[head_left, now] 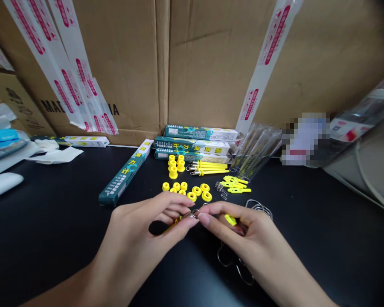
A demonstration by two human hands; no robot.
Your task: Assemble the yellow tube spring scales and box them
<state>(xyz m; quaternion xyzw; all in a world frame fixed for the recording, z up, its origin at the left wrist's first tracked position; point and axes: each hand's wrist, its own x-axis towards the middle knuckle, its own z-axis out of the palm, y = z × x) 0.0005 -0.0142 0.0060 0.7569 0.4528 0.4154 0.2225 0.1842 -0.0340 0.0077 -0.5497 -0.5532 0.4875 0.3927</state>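
Observation:
My left hand point(149, 226) pinches a thin yellow rod point(176, 222) with a metal end, low in the middle of the black table point(51, 221). My right hand point(240, 230) pinches a small metal ring point(195, 212) at that rod's tip and also holds a small yellow piece point(231, 220) under its fingers. The fingertips of both hands meet at the ring. Just beyond them lie several yellow plastic caps point(196, 192), yellow rods with metal ends point(208, 168), yellow key-shaped pieces point(235, 184) and small springs point(221, 189). Wire hooks point(259, 208) lie beside and under my right hand.
Green-and-white long boxes point(126, 172) lie on the table, three stacked point(195, 145) at the back. Clear plastic tubes point(256, 149) lean at the right. Taped cardboard cartons point(131, 64) wall off the back. White cloth point(57, 155) and a white object point(1, 184) sit at left.

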